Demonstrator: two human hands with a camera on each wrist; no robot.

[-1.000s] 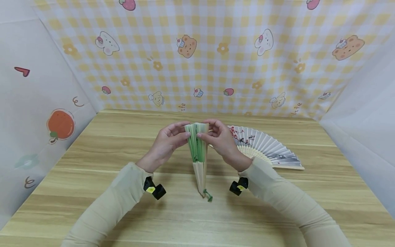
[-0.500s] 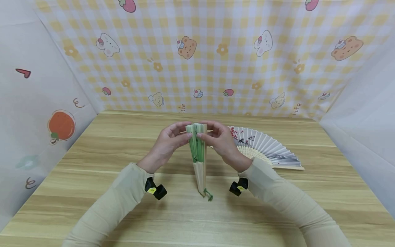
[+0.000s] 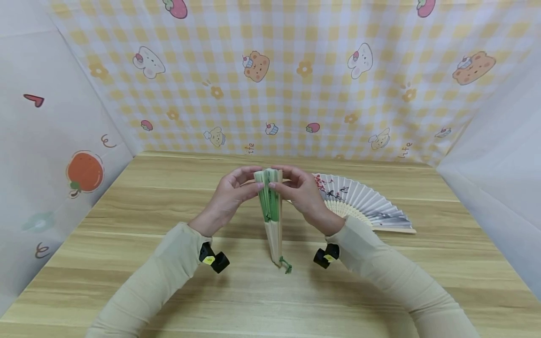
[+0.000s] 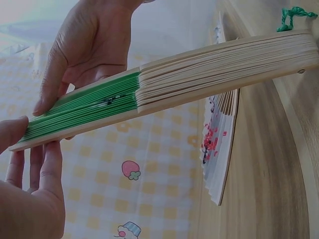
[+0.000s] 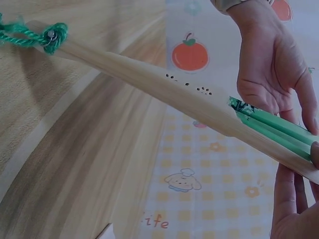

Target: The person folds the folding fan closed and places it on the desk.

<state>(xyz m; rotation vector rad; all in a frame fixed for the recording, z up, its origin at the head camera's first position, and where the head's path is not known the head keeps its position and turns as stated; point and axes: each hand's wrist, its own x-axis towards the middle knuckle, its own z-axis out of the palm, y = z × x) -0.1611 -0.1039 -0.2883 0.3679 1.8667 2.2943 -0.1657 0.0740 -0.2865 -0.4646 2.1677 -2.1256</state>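
Observation:
A green folding fan (image 3: 272,206) with pale wooden ribs stands nearly folded, its wide end up and its pivot end low over the table. My left hand (image 3: 228,197) pinches its upper left edge between thumb and fingers. On the opposite edge, my right hand (image 3: 304,197) pinches it the same way. The left wrist view shows the green pleats (image 4: 84,107) packed close together between both hands. From the pivot hangs a knotted green cord (image 5: 55,37). Behind my right hand lies a spread white folding fan (image 3: 367,206) with red blossoms, partly hidden by that hand.
The wooden table (image 3: 148,211) reaches back to a yellow checked cloth (image 3: 287,103) hanging behind it. White cloth side walls (image 3: 50,131) rise at left and right. A small black camera (image 3: 214,257) sits on each wrist.
The green fan has narrowed as both hands press its edges inward, its pleats drawing closer together. The white fan stays where it was.

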